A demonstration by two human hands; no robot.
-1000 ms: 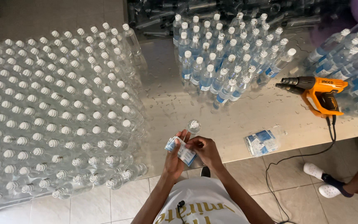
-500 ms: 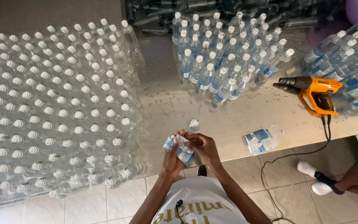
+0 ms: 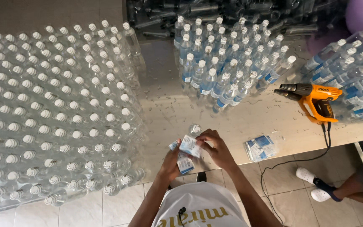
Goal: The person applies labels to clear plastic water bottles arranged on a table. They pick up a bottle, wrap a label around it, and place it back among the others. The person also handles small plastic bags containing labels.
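Note:
At the table's near edge a clear plastic bottle with a white cap is held by both my hands. My left hand grips its lower part together with a few blue and white label sleeves. My right hand pinches one blue and white label against the bottle's side. The bottle's body is mostly hidden behind my fingers and the label.
Several unlabelled capped bottles crowd the left of the metal table. Labelled bottles stand at the back centre and others at right. An orange heat gun and a label stack lie right. Another person's foot is on the floor.
My hands have drawn the bottle slightly closer to the table edge, and my right hand has shifted the label along the bottle. The other person's foot moved a little left.

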